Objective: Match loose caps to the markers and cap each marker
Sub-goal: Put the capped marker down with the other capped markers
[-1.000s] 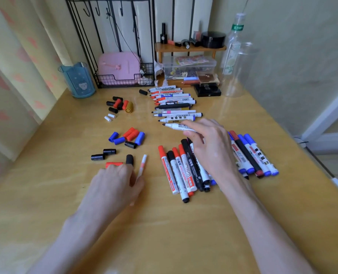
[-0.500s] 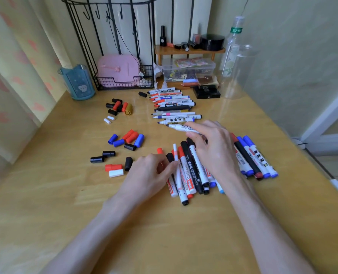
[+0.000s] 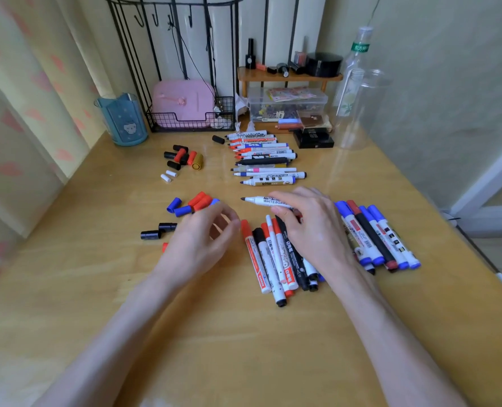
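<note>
My right hand grips an uncapped white whiteboard marker, its black tip pointing left above a pile of capped markers. My left hand hovers with loosely curved fingers and holds nothing, just beside blue and red loose caps. It hides some caps beneath it; a red cap peeks out at its left. Two black caps lie further left. More black, red and yellow caps and two white caps lie beyond. A row of uncapped markers sits behind.
Capped blue, red and black markers lie to the right of my right hand. At the back stand a blue cup, a wire rack with a pink box, a clear plastic box, a black box, a bottle and a clear jar.
My left hand carried a thin marker from the caps to the capped pile, left it there and moved back left. My right hand has lifted the whiteboard marker slightly.
</note>
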